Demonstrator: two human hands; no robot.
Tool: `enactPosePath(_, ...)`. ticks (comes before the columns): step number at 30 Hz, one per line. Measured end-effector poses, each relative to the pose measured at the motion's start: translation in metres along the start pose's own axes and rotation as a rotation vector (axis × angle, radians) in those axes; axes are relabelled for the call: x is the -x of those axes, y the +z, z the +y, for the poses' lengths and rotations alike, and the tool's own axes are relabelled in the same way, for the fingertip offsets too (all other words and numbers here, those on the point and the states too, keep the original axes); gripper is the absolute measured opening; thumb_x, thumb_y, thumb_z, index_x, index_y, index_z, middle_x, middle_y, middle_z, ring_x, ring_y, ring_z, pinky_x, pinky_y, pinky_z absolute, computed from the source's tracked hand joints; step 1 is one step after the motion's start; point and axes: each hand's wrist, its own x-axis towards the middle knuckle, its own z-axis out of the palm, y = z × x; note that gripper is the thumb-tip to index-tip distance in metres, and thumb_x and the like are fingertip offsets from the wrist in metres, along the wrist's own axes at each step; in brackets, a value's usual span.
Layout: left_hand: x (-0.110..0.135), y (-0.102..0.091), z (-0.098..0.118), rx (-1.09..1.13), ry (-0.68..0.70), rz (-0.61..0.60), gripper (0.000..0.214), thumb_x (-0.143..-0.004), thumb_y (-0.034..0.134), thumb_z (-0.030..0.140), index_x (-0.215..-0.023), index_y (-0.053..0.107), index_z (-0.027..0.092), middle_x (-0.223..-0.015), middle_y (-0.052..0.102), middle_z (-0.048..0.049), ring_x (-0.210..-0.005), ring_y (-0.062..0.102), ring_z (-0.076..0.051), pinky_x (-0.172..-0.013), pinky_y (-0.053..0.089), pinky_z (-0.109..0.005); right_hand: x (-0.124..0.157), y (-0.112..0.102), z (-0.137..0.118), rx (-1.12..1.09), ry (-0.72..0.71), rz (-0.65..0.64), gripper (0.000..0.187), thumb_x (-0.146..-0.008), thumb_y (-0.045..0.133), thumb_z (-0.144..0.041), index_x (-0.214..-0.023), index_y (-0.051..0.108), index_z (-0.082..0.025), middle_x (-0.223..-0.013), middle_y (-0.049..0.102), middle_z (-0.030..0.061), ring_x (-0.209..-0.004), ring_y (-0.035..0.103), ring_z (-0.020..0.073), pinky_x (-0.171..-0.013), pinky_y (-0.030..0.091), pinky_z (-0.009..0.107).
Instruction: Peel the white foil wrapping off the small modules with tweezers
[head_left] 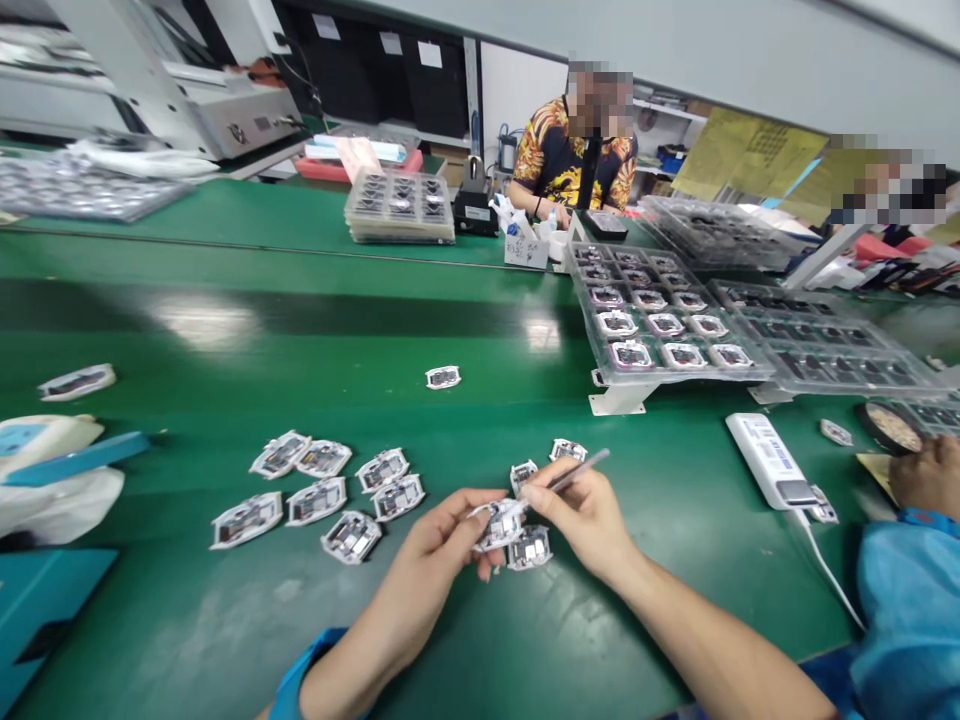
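Between the thumb and fingers of my left hand (pixel 442 540) is a small white watch-case-like housing (pixel 499 525) with electronic parts inside. My right hand (pixel 589 515) pinches a thin grey tool (pixel 579 470), perhaps tweezers, slanting up to the right. Its working end meets the housing, though my fingers hide the exact contact. A similar housing (pixel 529 548) lies just below the held one. Two more, one housing (pixel 523 476) behind my right fingers and another housing (pixel 568 450) farther back, rest on the green table. Several like housings (pixel 352 537) lie to the left of my left hand.
Clear trays (pixel 675 375) of housings stand raised at the right. A white device with a cable (pixel 769 460) lies before them. A co-worker's hand and blue sleeve (pixel 911 590) are at the right edge; another person (pixel 574 165) sits opposite. A teal box (pixel 56 610) occupies the left front.
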Motion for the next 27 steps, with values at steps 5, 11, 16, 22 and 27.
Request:
enactPosePath(5, 0.0002, -0.0004, 0.0025, 0.071, -0.027, 0.009, 0.04, -0.074, 0.072, 0.047, -0.099, 0.067, 0.016, -0.065, 0.066, -0.0015, -0.059, 0.058, -0.016, -0.054, 0.046, -0.027, 0.0003, 0.0001, -0.0004, -0.025, -0.013, 0.048, 0.022, -0.075, 0.076, -0.039, -0.075, 0.066, -0.019, -0.068, 0.069, 0.0001, -0.064, 0.065, 0.0144, -0.062, 0.052, 0.025)
enactPosePath(11, 0.0031, 0.001, 0.0041, 0.071, -0.051, -0.026, 0.035, -0.075, 0.069, 0.044, -0.095, 0.069, 0.016, -0.068, 0.066, -0.0024, -0.06, 0.059, -0.017, -0.056, 0.048, -0.029, 0.0045, 0.0022, 0.0025, 0.04, -0.156, 0.108, 0.014, -0.077, 0.077, -0.033, -0.079, 0.071, -0.02, -0.079, 0.075, 0.0037, -0.074, 0.071, 0.0184, -0.07, 0.057, 0.03)
enactPosePath(16, 0.004, 0.0015, 0.0092, 0.138, -0.076, -0.026, 0.036, -0.07, 0.075, 0.042, -0.094, 0.07, 0.016, -0.075, 0.066, -0.0038, -0.064, 0.06, -0.017, -0.054, 0.048, -0.028, 0.0054, 0.0019, 0.002, 0.094, -0.276, 0.05, 0.01, -0.079, 0.077, -0.031, -0.078, 0.073, -0.021, -0.079, 0.076, 0.0045, -0.077, 0.072, 0.0201, -0.076, 0.058, 0.034)
enactPosePath(22, 0.0014, -0.0011, 0.0073, 0.05, -0.028, -0.043, 0.039, -0.07, 0.077, 0.044, -0.098, 0.067, 0.017, -0.067, 0.066, 0.0, -0.06, 0.059, -0.016, -0.058, 0.049, -0.027, 0.0061, 0.0006, -0.0008, 0.098, -0.274, 0.033, 0.006, -0.08, 0.076, -0.027, -0.08, 0.073, -0.022, -0.082, 0.076, 0.0039, -0.079, 0.072, 0.0196, -0.077, 0.057, 0.033)
enactPosePath(27, 0.0004, -0.0022, 0.0033, -0.095, 0.058, -0.016, 0.038, -0.07, 0.075, 0.044, -0.098, 0.065, 0.02, -0.064, 0.066, 0.0009, -0.058, 0.062, -0.018, -0.062, 0.052, -0.031, 0.0051, 0.0012, -0.0001, 0.048, -0.104, 0.096, 0.014, -0.078, 0.076, -0.031, -0.08, 0.07, -0.02, -0.077, 0.074, 0.0028, -0.072, 0.07, 0.0179, -0.069, 0.056, 0.029)
